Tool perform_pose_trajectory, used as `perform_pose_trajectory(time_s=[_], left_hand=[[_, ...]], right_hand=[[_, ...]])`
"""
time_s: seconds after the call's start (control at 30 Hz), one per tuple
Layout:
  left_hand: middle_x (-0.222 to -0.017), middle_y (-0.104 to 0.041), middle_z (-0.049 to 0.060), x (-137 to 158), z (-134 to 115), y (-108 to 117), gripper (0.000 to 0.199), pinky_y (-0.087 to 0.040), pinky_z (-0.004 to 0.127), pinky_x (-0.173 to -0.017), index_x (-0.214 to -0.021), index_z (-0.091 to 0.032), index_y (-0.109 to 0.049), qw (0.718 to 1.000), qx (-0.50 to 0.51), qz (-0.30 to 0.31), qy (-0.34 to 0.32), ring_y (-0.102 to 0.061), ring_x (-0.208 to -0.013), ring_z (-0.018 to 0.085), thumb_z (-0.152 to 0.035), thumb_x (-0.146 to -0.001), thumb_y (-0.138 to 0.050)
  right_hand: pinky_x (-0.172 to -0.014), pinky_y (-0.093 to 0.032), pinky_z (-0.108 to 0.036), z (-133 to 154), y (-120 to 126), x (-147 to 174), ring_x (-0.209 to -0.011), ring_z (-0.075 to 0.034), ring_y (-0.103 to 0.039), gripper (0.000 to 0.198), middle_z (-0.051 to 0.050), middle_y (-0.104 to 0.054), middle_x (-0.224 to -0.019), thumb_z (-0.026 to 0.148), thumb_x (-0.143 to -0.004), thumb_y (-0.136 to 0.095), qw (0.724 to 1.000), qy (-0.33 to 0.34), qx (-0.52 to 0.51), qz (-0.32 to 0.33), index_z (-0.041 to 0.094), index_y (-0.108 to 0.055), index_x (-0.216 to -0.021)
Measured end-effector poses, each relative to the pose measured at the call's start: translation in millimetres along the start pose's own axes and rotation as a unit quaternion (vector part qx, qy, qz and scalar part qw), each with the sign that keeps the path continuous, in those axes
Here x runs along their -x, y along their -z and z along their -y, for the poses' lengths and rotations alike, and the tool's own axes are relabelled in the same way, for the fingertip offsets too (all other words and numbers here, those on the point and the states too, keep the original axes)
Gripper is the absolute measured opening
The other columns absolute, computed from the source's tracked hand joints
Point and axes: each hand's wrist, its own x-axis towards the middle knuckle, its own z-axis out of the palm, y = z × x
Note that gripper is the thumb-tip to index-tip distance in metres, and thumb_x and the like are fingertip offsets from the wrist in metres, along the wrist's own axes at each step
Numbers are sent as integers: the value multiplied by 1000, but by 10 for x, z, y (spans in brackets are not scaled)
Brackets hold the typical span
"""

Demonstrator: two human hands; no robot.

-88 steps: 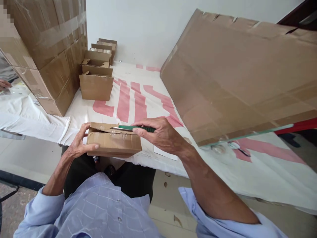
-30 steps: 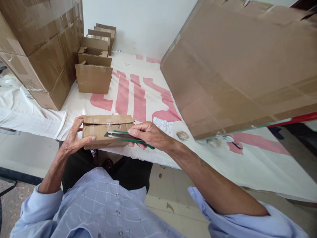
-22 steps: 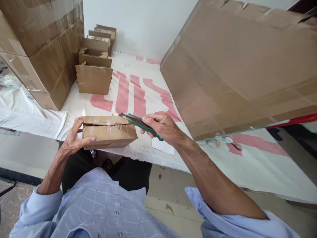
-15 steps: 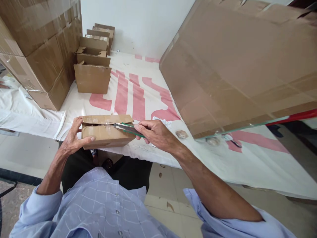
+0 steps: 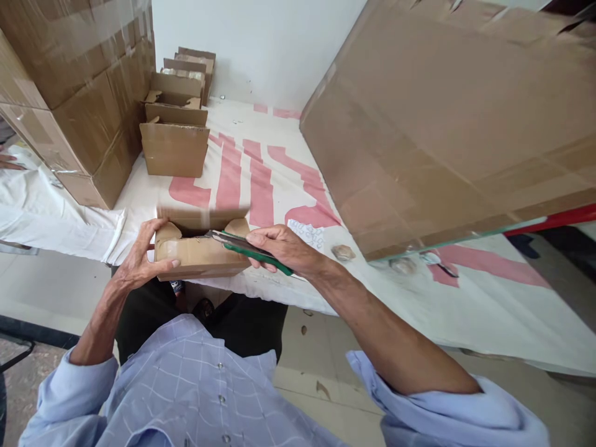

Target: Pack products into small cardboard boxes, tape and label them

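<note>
A small cardboard box (image 5: 200, 261) sits at the table's near edge, its far flap raised and blurred, its top partly open. My left hand (image 5: 144, 257) grips the box's left end, thumb on the near side and fingers round the far corner. In my right hand (image 5: 284, 248) is a green-handled utility knife (image 5: 256, 251), its blade extended over the box's opening and pointing left. What lies inside the box is hidden by shadow and the near flap.
Several opened small boxes (image 5: 174, 146) stand in a row beside a tall stack of taped cartons (image 5: 93, 112). A very large carton (image 5: 447, 124) fills the right. A printed sheet (image 5: 305, 233) and a crumpled tape piece (image 5: 343, 252) lie on the white tablecloth (image 5: 261, 118). Another person's hand (image 5: 9, 162) shows at far left.
The box's far flap has lifted, widening the narrow slit into an opening. My right hand has shifted slightly with the knife, showing more of its green handle. My left hand stays in place.
</note>
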Motion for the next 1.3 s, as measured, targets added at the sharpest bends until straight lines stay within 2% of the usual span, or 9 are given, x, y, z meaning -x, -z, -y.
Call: perform_pose_trajectory(time_s=[0.1,0.2,0.33,0.53,0.67,0.83,0.93,1.13,1.3], left_hand=[[-173,-38,13,-21,11,29,110,-57,58,-114,-173,-37,-30,1000,-10,2,2,-41,-158,47,-61,-82,-86],[-173,-39,12,-18,1,47,109,-57,57,-115,-173,-38,-31,1000,-16,7,0,-41,-158,47,-62,-82,-86],[-168,-43,10,6,-22,39,91,-57,57,-115,-162,-36,-47,1000,-25,4,-4,-46,-155,43,-64,-84,-83],[-167,-40,11,-9,-35,32,79,-56,59,-118,-148,-33,-60,1000,-20,-8,-12,-49,-152,42,-67,-81,-85],[-168,-40,13,-31,-44,54,91,-55,61,-118,-158,-33,-51,1000,-24,-8,-12,-45,-156,44,-67,-81,-85],[-165,-43,13,-55,-22,69,94,-56,59,-117,-160,-33,-50,1000,-19,-16,-8,-47,-154,44,-64,-80,-88],[-165,-44,13,-64,1,69,96,-56,60,-117,-160,-33,-50,1000,-14,-22,-4,-47,-154,44,-64,-78,-89],[-168,-39,13,-65,34,62,100,-51,62,-121,-161,-34,-47,1000,0,-15,4,-45,-156,44,-67,-76,-89],[-169,-39,13,-55,60,61,99,-51,63,-120,-161,-33,-48,1000,-3,-22,-4,-41,-159,45,-67,-77,-88]], right_hand=[[-36,-29,-23,51,16,47,-39,-9,-46,62,-3,-70,-61,79,-91,-67,1000,17,7,-8,18,-73,-77],[-39,-33,-24,-44,135,54,-43,-9,-49,59,-4,-71,-66,75,-93,-67,988,57,31,-137,19,-68,-72],[-48,-40,-25,-562,312,-83,-54,-14,-52,55,-2,-67,-68,76,-92,-62,940,69,55,-329,23,-64,-80],[-77,-50,-38,-1426,111,-350,-81,-24,-59,50,-5,-68,-84,75,-83,-58,903,12,157,-399,25,-59,-87],[-85,-54,-44,-1450,24,-425,-93,-28,-64,55,-10,-71,-98,78,-82,-58,905,27,126,-405,25,-62,-91],[-90,-58,-41,-971,42,-452,-102,-25,-69,50,-10,-73,-114,69,-96,-58,930,116,54,-346,23,-69,-110],[-87,-60,-41,-710,-8,-447,-104,-25,-69,37,-11,-69,-124,53,-95,-69,935,176,106,-289,23,-71,-116],[-106,-54,-51,-464,-133,-360,-112,-29,-65,16,-11,-73,-114,28,-104,-60,878,278,302,-248,24,-75,-99],[-98,-54,-47,-309,-172,-320,-99,-26,-68,20,-8,-77,-100,27,-104,-61,885,315,279,-200,24,-73,-89]])
